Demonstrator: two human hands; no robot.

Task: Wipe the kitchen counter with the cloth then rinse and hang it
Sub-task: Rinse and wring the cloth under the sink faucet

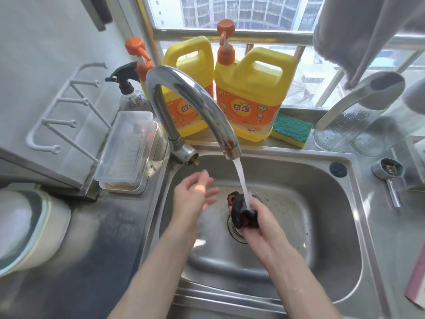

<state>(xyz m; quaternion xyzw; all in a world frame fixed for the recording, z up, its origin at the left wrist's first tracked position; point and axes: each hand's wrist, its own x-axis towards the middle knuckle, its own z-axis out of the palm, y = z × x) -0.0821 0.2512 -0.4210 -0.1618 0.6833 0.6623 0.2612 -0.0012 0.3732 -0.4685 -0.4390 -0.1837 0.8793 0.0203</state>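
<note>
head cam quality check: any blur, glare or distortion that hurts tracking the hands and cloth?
Head view: backlit by the window, whose panes are nearly blown out. The left hand is blurred at the fingers. The right hand and dark cloth are fairly sharp, but the cloth's folds are lost in darkness. There is glare on the faucet and sink. Wide-angle distortion bends lines towards the frame edges.

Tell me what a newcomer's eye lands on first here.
Two yellow jugs with orange pumps stand behind the sink. In front, the tap pours water onto a dark cloth gripped by the right hand over the drain; the left hand hovers open beside it.
</note>
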